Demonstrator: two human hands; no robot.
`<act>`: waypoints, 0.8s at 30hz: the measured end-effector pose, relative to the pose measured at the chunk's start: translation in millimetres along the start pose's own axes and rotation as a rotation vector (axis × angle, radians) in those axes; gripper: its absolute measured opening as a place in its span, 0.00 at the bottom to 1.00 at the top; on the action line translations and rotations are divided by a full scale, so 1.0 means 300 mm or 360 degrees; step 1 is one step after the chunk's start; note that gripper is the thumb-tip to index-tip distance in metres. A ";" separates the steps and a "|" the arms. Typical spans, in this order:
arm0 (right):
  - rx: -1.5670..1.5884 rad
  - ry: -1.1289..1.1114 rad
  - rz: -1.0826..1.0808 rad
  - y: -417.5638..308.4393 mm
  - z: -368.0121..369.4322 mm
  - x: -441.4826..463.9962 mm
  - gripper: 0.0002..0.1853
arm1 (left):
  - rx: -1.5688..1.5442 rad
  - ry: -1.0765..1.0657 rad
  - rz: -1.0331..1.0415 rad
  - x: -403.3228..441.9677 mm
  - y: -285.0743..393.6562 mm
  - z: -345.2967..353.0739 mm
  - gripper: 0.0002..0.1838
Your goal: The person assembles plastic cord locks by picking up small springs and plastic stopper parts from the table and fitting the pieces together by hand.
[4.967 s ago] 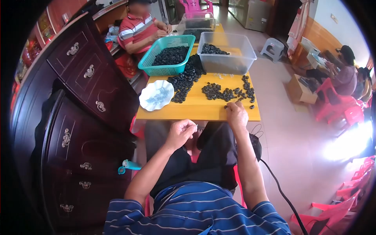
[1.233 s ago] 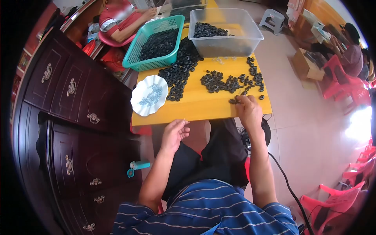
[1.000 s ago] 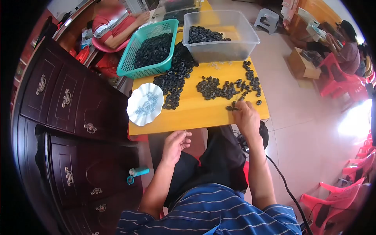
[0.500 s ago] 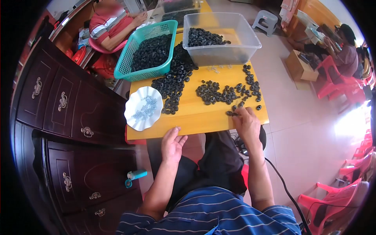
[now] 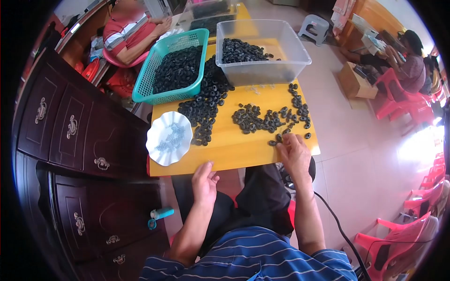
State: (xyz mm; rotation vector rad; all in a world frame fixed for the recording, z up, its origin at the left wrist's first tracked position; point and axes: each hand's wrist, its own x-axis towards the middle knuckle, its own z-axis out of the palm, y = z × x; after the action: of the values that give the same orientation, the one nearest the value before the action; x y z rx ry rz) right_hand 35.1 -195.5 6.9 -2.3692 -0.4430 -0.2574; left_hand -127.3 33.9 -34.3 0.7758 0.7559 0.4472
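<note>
At the table's near right, my right hand (image 5: 296,155) has its fingers bent and drawn together beside a few small black rings (image 5: 273,143). Whatever lies between its fingertips is hidden. Just off the front edge, my left hand (image 5: 204,186) is raised with thumb and forefinger close together; a tiny pale speck shows at the tips, too small to name. Left of centre, a white wavy-rimmed dish (image 5: 153,140) holds small clear pieces (image 5: 172,139). Many black rings (image 5: 247,119) lie loose in the middle and up the right side, with a denser heap (image 5: 201,114) by the dish.
A green basket (image 5: 140,91) and a clear plastic bin (image 5: 262,75), both holding black rings, stand on the yellow table (image 5: 225,152). Dark drawers (image 5: 70,126) flank the left. One person (image 5: 129,37) sits behind the basket, another (image 5: 410,65) at far right near pink chairs (image 5: 391,93).
The view has shifted slightly, so the table sits lower. My left hand's fingers have drawn closer together. My right hand stays by the near black rings, its fingers more curled.
</note>
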 end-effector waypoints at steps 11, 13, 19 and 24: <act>0.0019 -0.0139 0.0037 0.002 -0.033 0.010 0.13 | 0.0014 -0.0029 -0.0069 -0.009 0.012 -0.006 0.09; 0.0028 -0.0140 0.0045 0.002 -0.047 0.006 0.13 | 0.0019 -0.0028 -0.0077 -0.015 0.014 -0.005 0.09; 0.0036 -0.0178 0.0044 0.015 -0.054 0.006 0.14 | 0.0025 -0.0038 -0.0070 -0.007 0.027 -0.005 0.09; 0.0168 -0.0164 -0.0032 0.035 -0.064 0.028 0.12 | 0.0002 -0.0018 -0.0122 -0.004 0.032 -0.015 0.09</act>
State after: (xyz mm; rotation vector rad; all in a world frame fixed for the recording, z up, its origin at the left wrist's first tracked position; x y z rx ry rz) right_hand 45.5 -213.8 17.3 -2.2827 -0.5162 -0.1186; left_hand -132.4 41.5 -28.6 0.7475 0.7730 0.3730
